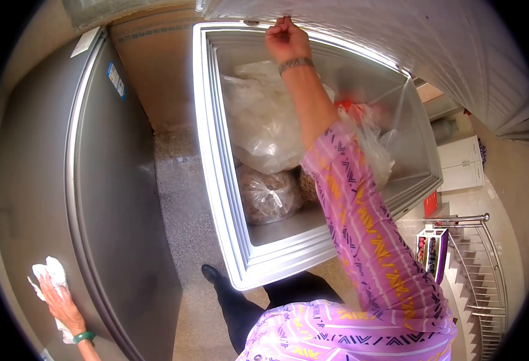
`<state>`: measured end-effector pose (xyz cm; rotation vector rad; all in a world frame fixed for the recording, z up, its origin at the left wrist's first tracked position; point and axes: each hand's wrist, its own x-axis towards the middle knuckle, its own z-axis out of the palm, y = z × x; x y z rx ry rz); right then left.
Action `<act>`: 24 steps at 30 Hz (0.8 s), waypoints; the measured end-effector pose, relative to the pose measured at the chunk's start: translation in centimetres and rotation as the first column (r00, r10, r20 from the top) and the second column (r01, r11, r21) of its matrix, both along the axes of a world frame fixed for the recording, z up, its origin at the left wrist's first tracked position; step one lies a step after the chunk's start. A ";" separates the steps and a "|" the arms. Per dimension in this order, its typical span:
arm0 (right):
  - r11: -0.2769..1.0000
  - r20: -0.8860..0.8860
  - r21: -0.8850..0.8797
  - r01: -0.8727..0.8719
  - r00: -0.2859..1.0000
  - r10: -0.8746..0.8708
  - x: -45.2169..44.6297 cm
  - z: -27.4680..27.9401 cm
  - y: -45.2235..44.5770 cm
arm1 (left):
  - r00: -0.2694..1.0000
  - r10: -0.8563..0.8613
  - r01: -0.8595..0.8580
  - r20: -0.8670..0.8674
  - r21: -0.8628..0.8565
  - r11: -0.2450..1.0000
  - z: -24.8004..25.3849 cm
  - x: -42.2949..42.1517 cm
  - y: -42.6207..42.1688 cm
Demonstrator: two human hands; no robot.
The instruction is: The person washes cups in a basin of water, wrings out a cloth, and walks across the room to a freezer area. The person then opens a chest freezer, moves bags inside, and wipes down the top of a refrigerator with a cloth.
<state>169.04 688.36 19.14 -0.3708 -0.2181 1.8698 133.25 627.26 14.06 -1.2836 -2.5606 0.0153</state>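
Note:
My left hand (60, 304), with a green bangle at its wrist, presses a white cloth (52, 271) against the grey face of an upright refrigerator (33, 180). My right hand (287, 41) reaches across an open chest freezer (211, 156) to its far rim. Its fingers are curled closed by the lower edge of the raised, wrinkled, whitish lid (385, 36); what they grip is hidden. Below my right arm, inside the freezer, lie a large clear plastic bag (258, 114), a smaller knotted bag (269, 195) with brownish contents, and a white bag with red (367, 129).
Speckled floor (183, 198) runs between refrigerator and freezer, with my black shoe (210, 274) on it. Brown cardboard (156, 66) stands behind. To the right are a white cabinet (462, 165), a small rack (433, 253) and stairs with a metal railing (478, 265).

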 end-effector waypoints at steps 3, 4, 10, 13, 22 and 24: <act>0.998 0.048 0.052 0.045 0.998 -0.048 -0.3 -0.1 -0.1 | 1.000 -0.012 0.012 -0.009 0.001 1.000 0.0 0.0 0.1; 0.998 0.049 0.052 0.043 0.998 -0.046 -0.4 0.0 -0.2 | 1.000 -0.020 0.020 -0.013 0.002 1.000 0.0 0.0 0.1; 0.998 0.064 0.035 0.060 0.996 -0.063 -0.3 -0.1 0.4 | 0.999 -0.030 0.030 -0.010 0.014 0.999 0.2 0.1 0.2; 0.997 0.109 0.045 0.058 0.992 -0.063 -0.2 0.2 0.0 | 1.000 -0.024 0.024 -0.002 0.024 0.999 0.4 0.5 0.5; 0.998 0.085 0.049 0.048 0.995 -0.052 0.0 -0.1 0.0 | 1.000 -0.013 0.012 0.005 0.022 1.000 0.1 0.1 0.1; 0.995 0.108 0.055 0.084 0.990 -0.090 -0.1 -0.1 -0.1 | 1.000 -0.013 0.013 -0.003 0.019 1.000 0.1 -0.1 0.0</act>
